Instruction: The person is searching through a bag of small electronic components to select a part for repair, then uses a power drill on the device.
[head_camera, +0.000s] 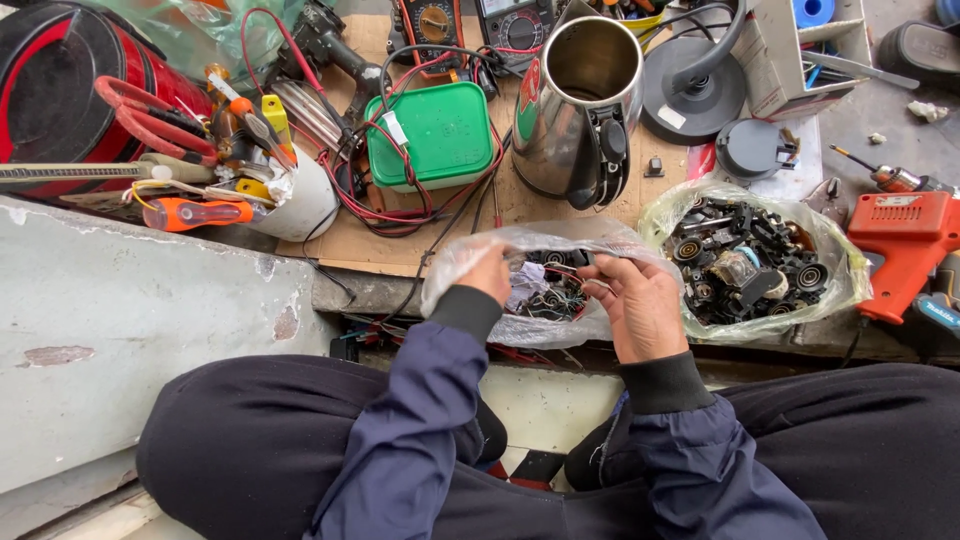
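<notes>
Holding a clear plastic bag (530, 290) open: left hand (488, 275) pinches its rim, right hand (640, 305) fingers pinch small dark parts (553, 295) inside. Nothing lifted out yet; a fuller bag (750, 260) sits right of the grip.

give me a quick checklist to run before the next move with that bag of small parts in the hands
1. Left hand grips the rim of the clear plastic bag: ok.
2. Right hand has its fingers inside the bag's mouth: ok.
3. Which of the small dark parts the right fingers pinch: cannot tell, they overlap.
4. Second bag of black parts rests apart, to the right on the bench: ok.
5. Steel kettle stands just behind the held bag, close to its top edge: not ok if the bag is lifted forward.
6. Red wires lie loose by the green box: not ok, a snag risk.
</notes>
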